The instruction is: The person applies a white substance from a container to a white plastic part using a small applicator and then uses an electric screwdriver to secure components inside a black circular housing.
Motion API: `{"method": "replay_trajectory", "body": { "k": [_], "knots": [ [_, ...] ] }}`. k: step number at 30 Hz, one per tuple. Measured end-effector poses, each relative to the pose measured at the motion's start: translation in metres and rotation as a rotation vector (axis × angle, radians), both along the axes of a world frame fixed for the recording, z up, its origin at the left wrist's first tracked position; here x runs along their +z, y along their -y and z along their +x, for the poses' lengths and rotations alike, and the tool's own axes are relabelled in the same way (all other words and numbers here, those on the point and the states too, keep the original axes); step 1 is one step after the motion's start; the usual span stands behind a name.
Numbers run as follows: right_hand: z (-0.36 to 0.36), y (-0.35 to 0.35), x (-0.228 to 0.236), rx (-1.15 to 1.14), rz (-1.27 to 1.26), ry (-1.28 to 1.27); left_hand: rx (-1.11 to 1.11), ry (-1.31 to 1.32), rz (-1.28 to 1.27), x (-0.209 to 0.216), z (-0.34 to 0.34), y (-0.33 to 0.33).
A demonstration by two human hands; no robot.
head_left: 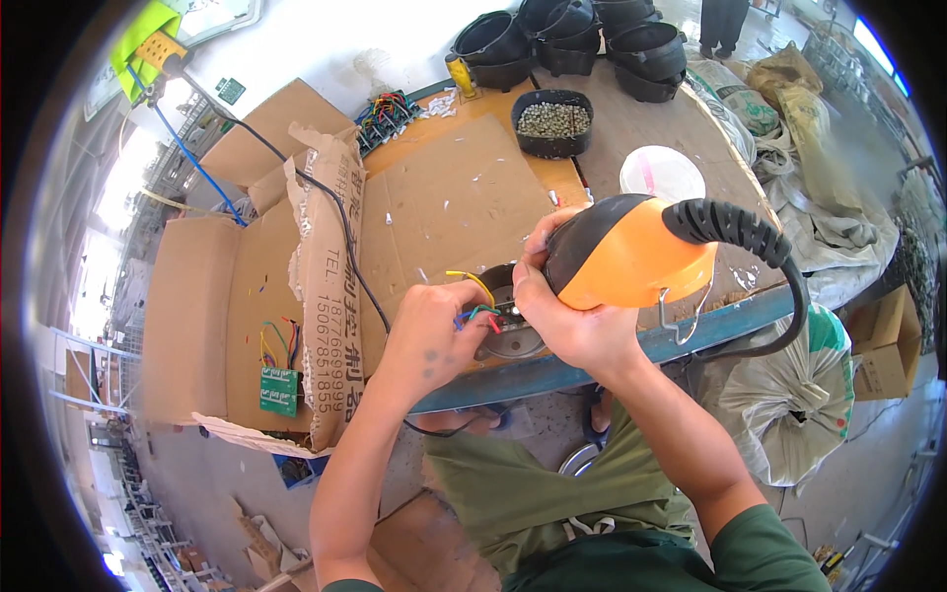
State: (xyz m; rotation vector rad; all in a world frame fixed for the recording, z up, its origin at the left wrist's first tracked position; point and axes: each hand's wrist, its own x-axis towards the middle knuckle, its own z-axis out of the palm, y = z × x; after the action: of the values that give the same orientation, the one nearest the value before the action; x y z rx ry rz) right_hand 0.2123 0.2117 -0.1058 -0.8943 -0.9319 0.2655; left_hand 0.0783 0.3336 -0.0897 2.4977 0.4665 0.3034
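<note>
My right hand [582, 331] grips a corded power tool [636, 252], orange and black with a thick ribbed cable and a wire hook; its working tip is hidden. Beside it, my left hand [434, 331] has its fingers closed around coloured wires [478, 316], blue, green and red, with a yellow one [473, 278] looping above the fingers. The wires lead to a small part, mostly covered by my fingers, inside a round, dark-rimmed housing [515, 342] at the table's near edge. Both hands meet over this housing.
A torn cardboard box [330, 286] stands at left, holding a green circuit board [279, 391] with wires. Farther back are wired boards [388, 120], a black tub of small pieces [552, 120], black pots [493, 44] and a white tub [663, 174]. Sacks [789, 395] lie right.
</note>
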Motion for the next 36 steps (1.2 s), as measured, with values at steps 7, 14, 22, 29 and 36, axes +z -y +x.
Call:
{"method": "replay_trajectory", "body": {
  "k": [7, 14, 22, 29, 36],
  "knots": [
    [0.003, 0.0, -0.005, -0.014, -0.043, 0.108, 0.008, -0.016, 0.023, 0.001, -0.002, 0.001],
    [0.003, 0.0, 0.001, 0.027, -0.027, 0.057, 0.028, -0.029, -0.014, 0.0, -0.001, 0.002],
    [0.006, 0.002, -0.001, -0.016, -0.05, 0.183, 0.025, -0.049, -0.034, 0.003, 0.0, 0.003],
    [0.003, 0.0, 0.003, 0.045, -0.032, 0.006, 0.011, -0.039, -0.05, 0.003, 0.0, 0.001],
    [0.003, 0.003, 0.007, 0.075, -0.056, -0.043, 0.032, -0.06, -0.05, 0.004, 0.0, 0.004]
  ]
}}
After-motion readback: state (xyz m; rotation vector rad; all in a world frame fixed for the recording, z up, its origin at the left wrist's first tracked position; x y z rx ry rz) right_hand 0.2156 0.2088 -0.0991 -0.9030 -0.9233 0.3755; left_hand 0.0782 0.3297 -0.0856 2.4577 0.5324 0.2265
